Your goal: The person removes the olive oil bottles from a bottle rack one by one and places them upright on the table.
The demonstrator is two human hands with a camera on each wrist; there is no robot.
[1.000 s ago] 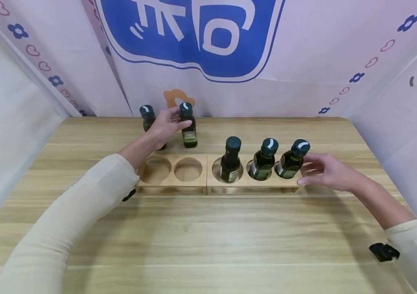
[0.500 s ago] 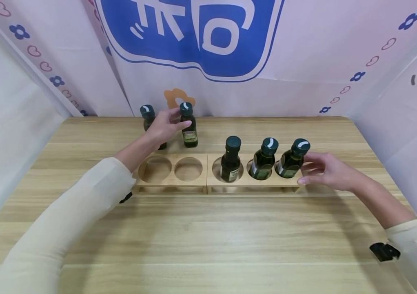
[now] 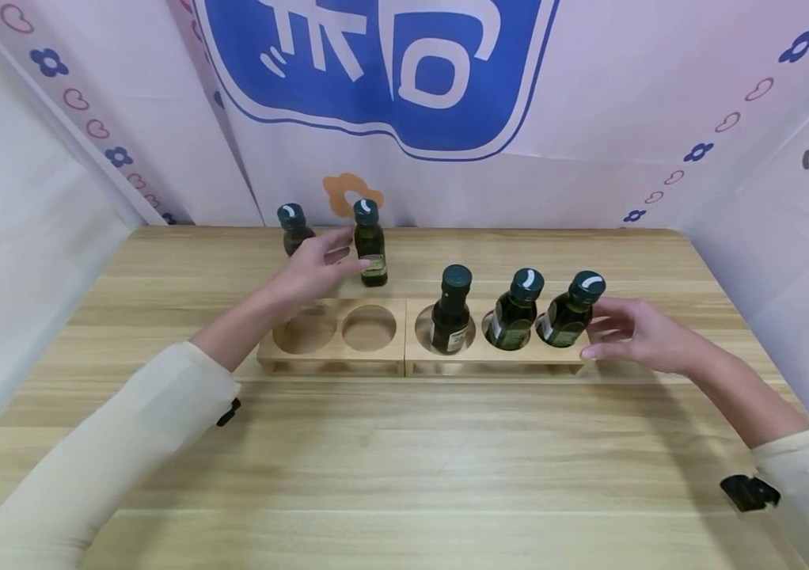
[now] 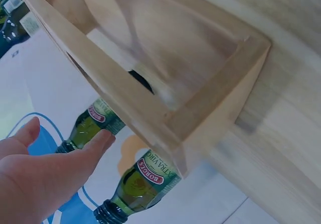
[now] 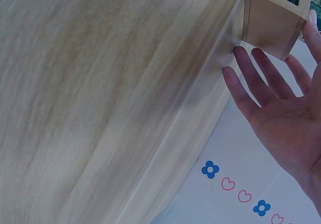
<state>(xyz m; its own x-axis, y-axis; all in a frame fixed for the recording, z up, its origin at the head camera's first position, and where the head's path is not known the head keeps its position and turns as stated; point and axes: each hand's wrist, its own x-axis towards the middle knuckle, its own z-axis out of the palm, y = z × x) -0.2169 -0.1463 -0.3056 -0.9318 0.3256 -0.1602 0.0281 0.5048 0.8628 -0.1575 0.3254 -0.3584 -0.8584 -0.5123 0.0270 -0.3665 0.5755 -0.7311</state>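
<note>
My left hand (image 3: 315,265) is beside a small green olive oil bottle (image 3: 374,261) that stands upright behind a wooden rack (image 3: 340,355). Its fingers are loosely spread, the thumb in front of the bottle; whether they touch it I cannot tell. In the left wrist view the thumb overlaps that bottle (image 4: 88,126). A second olive oil bottle (image 3: 295,229) stands to the left, partly hidden by the hand. At the rack's right end is my right hand (image 3: 636,336), fingers extended around the end panel (image 5: 273,23), next to the rightmost bottle (image 3: 565,318).
Two more bottles sit in the rack's right half: a slim-necked bottle (image 3: 450,317) and a wider bottle (image 3: 511,321). Two round holes on the left half hold nothing. A printed white curtain (image 3: 561,190) rises behind the wooden table (image 3: 404,475).
My left hand has lowered and drawn slightly back, its thumb sliding lower in front of the bottle. Both bottles behind the rack stay put. The right hand has kept its place.
</note>
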